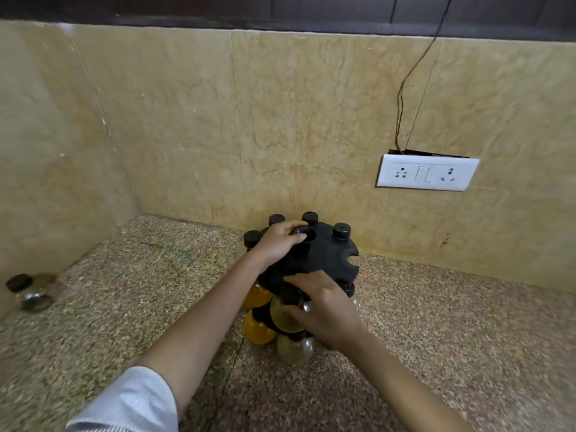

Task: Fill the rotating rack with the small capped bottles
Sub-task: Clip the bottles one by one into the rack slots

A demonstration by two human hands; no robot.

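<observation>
While the black rotating rack stands on the speckled counter near the far wall, L hand grips its top knob w/ fingers curled, R hand clasps a pale bottle at the rack's near side; one spare bottle lies far left.

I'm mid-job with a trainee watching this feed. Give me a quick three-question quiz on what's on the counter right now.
1. True or false: the left hand rests on top of the rack.
2. Which is the right hand gripping? A) the socket plate B) a bottle at the rack's near side C) the wire
3. Where is the loose bottle lying?

Key
1. True
2. B
3. At the counter's far left, by the side wall, apart from the rack.
</observation>
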